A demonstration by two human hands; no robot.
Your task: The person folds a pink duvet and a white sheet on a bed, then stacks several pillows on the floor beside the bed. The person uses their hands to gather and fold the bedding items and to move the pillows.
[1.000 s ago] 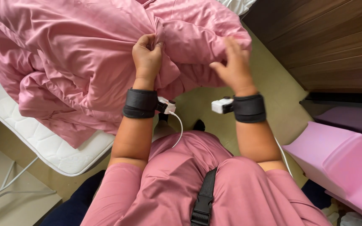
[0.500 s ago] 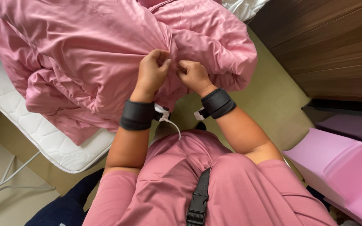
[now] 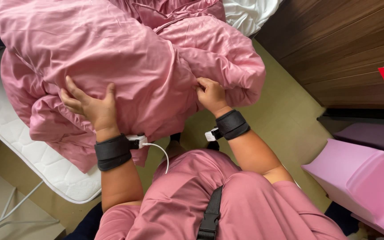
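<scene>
Pink duvet (image 3: 125, 62) bunched across upper left and centre of frame, overhanging white mattress (image 3: 32, 160) at lower left. Left hand (image 3: 92, 106) flat on fabric, fingers spread. Right hand (image 3: 210, 94) pinching fold at centre. Pink plastic bin (image 3: 361, 182) at lower right.

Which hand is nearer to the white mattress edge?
Left. The left hand lies spread on the pink duvet just above the mattress; the right hand pinches the duvet farther off, over the floor.
</scene>
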